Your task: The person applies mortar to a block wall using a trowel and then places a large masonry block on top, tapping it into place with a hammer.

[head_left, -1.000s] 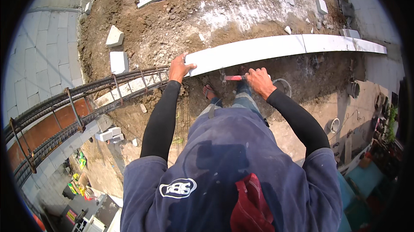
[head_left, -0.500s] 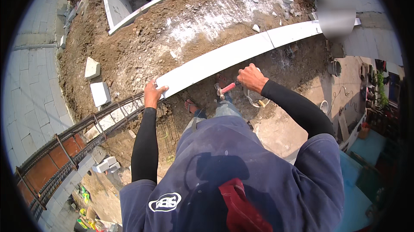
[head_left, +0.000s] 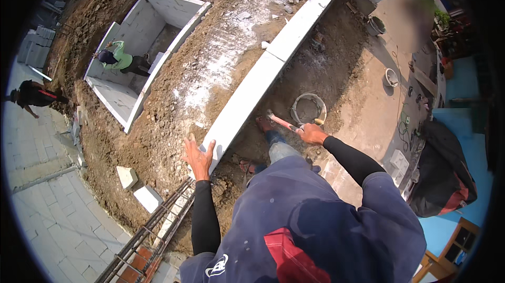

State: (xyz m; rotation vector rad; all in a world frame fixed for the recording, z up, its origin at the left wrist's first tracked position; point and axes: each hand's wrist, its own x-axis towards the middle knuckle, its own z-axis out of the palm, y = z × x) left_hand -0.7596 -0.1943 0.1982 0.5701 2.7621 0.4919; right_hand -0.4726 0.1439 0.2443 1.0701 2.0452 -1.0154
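A wall of white lightweight blocks (head_left: 239, 106) runs diagonally in front of me, from the lower middle up to the top right. My left hand (head_left: 198, 160) is at its near end, fingers spread and the thumb at the block's edge; it grasps nothing. Whether the palm touches the block I cannot tell. My right hand (head_left: 312, 134) is closed round the red handle of a hammer (head_left: 284, 123). The hammer's head points left, toward the wall, above my foot. Just beyond the hammer stands a round bucket (head_left: 294, 108) with a yellowish handle end at its rim.
A rebar cage (head_left: 141, 249) extends from the wall's near end to the lower left. Two loose white blocks (head_left: 148, 199) lie on the soil beside it. A person (head_left: 123, 59) bends inside a block-walled pit; another (head_left: 39, 95) is at far left. A smaller bucket (head_left: 391, 77) stands right.
My view has turned, so the wall now slants more steeply. My left hand's fingers have spread and lifted from their grip on the block end. The hammer stays in my right hand.
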